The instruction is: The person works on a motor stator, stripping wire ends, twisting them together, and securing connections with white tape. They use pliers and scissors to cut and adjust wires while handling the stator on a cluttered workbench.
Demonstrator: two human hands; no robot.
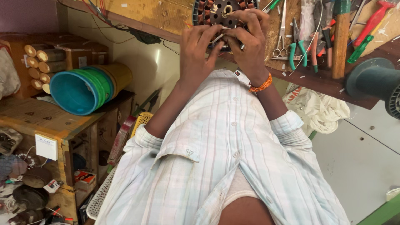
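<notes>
Both hands, left hand (196, 52) and right hand (250, 41), have fingers gripping the round dark motor part with copper wire coils (216, 10) on the wooden worktop (166, 16), so hold it steady and press gently

The person wears a pale, off-white button-up shirt (225, 154) crossed by thin grey and faint pink stripes forming a loose check. Small pale buttons run down its front placket, and a chest pocket carries a tiny triangular mark. Both sleeves are rolled up, cuffs bunched well back from the left hand (199, 52) and the right hand (249, 43), leaving the forearms bare. Just behind the right hand, an orange beaded bracelet (261, 86) circles the wrist.
</notes>
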